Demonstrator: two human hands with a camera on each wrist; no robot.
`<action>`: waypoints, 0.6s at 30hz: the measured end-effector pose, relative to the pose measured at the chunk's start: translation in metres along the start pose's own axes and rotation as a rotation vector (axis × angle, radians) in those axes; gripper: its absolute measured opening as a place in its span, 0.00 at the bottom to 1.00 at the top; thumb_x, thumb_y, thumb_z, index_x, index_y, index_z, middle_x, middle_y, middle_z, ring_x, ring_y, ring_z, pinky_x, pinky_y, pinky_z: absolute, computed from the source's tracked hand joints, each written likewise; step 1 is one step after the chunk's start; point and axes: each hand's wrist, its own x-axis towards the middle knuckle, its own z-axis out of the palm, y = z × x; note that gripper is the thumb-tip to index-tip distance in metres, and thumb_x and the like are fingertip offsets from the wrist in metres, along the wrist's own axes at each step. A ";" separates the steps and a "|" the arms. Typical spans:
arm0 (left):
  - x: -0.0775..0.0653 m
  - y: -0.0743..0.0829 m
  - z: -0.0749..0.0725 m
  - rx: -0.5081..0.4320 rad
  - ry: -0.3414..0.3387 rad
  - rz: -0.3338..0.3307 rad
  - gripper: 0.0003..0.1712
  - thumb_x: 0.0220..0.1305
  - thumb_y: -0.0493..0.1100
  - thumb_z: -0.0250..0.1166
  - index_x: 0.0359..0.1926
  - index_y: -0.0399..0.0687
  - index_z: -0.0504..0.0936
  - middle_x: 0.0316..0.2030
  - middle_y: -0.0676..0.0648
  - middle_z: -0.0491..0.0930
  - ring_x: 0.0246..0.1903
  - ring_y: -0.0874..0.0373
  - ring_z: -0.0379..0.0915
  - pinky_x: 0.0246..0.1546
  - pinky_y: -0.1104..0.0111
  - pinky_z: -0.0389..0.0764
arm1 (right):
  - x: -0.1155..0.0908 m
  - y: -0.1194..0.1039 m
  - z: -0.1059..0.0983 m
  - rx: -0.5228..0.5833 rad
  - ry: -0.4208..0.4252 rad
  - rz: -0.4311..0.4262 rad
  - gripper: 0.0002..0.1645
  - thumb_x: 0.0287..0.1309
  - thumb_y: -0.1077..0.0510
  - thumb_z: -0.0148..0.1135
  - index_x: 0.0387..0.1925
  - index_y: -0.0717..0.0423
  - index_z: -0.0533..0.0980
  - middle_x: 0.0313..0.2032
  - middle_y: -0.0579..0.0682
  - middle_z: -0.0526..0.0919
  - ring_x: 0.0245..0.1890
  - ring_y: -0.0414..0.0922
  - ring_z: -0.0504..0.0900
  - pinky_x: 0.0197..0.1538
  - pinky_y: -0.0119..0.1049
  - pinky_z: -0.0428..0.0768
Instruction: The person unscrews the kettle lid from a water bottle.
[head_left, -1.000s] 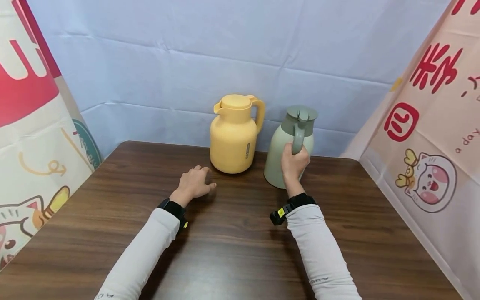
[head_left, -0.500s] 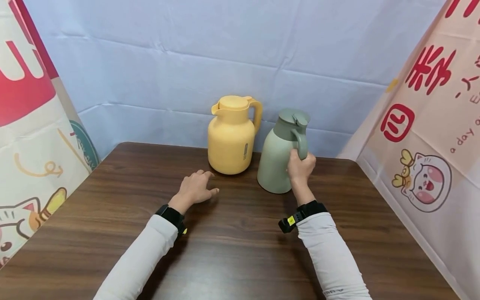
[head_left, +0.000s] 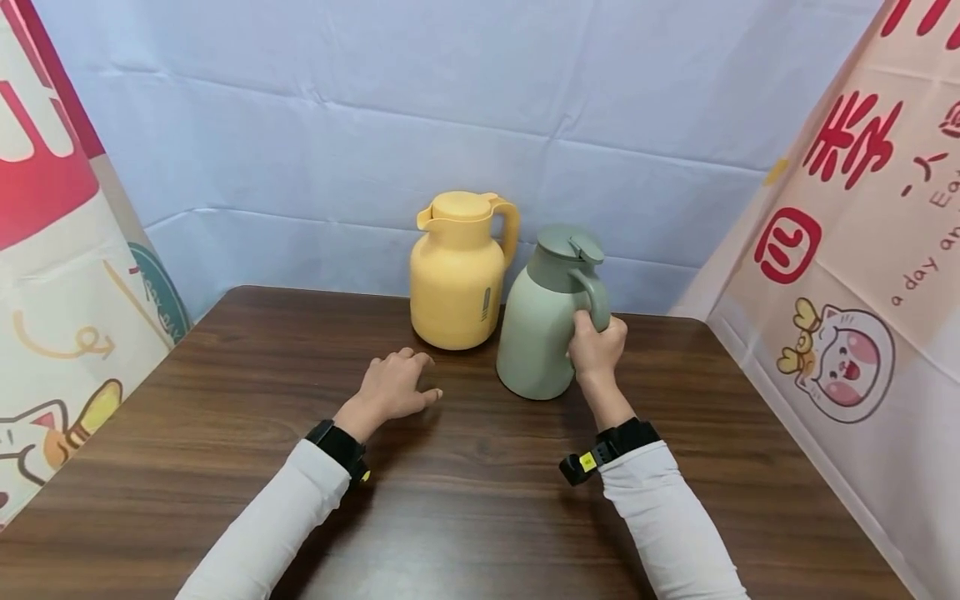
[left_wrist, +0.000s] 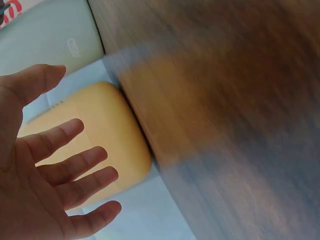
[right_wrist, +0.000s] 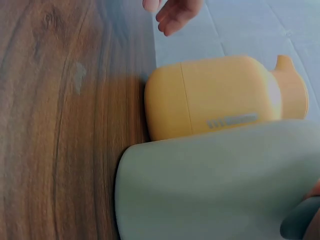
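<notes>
A pale green thermos jug with a darker green lid stands right of centre in the head view. My right hand grips its handle from the right side. Just behind and to its left is a yellow thermos jug, its spout facing left and its handle right. My left hand hovers low over the table, in front of the yellow jug, fingers spread and holding nothing. The left wrist view has that palm and its loosely bent fingers in front of the yellow jug.
Both jugs are on a dark brown wooden table, near its far edge. A pale blue cloth hangs behind it. Printed sheets with red lettering and cartoon cats hang at the left and right.
My right hand has brought the green jug left and nearer to me, turning its handle toward the right. The yellow jug stays in place, and my left hand has hardly moved.
</notes>
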 end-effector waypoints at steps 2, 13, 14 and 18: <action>-0.002 0.003 0.000 -0.002 -0.006 0.013 0.29 0.57 0.57 0.64 0.55 0.45 0.76 0.47 0.43 0.74 0.45 0.46 0.73 0.42 0.49 0.69 | -0.002 -0.002 -0.001 0.023 -0.023 0.014 0.28 0.53 0.68 0.47 0.03 0.51 0.53 0.00 0.46 0.57 0.00 0.41 0.58 0.08 0.33 0.61; -0.013 0.010 -0.002 -0.027 0.020 0.021 0.27 0.57 0.54 0.65 0.54 0.48 0.76 0.48 0.45 0.74 0.46 0.46 0.72 0.43 0.49 0.68 | -0.021 -0.027 -0.008 0.121 -0.205 0.032 0.29 0.55 0.71 0.45 0.02 0.52 0.56 0.02 0.48 0.59 0.03 0.41 0.58 0.12 0.33 0.62; -0.013 0.010 -0.003 -0.030 0.024 0.021 0.27 0.56 0.54 0.65 0.54 0.48 0.76 0.49 0.45 0.74 0.47 0.46 0.72 0.43 0.49 0.68 | -0.020 -0.024 -0.008 0.126 -0.210 0.033 0.29 0.55 0.71 0.45 0.02 0.52 0.56 0.02 0.48 0.58 0.03 0.41 0.58 0.12 0.33 0.61; -0.016 0.011 -0.004 -0.042 0.021 0.021 0.27 0.57 0.55 0.65 0.54 0.48 0.76 0.49 0.44 0.74 0.47 0.46 0.72 0.43 0.48 0.68 | -0.019 -0.011 -0.008 0.157 -0.221 0.033 0.29 0.54 0.71 0.46 0.02 0.52 0.55 0.02 0.48 0.57 0.02 0.42 0.55 0.11 0.34 0.59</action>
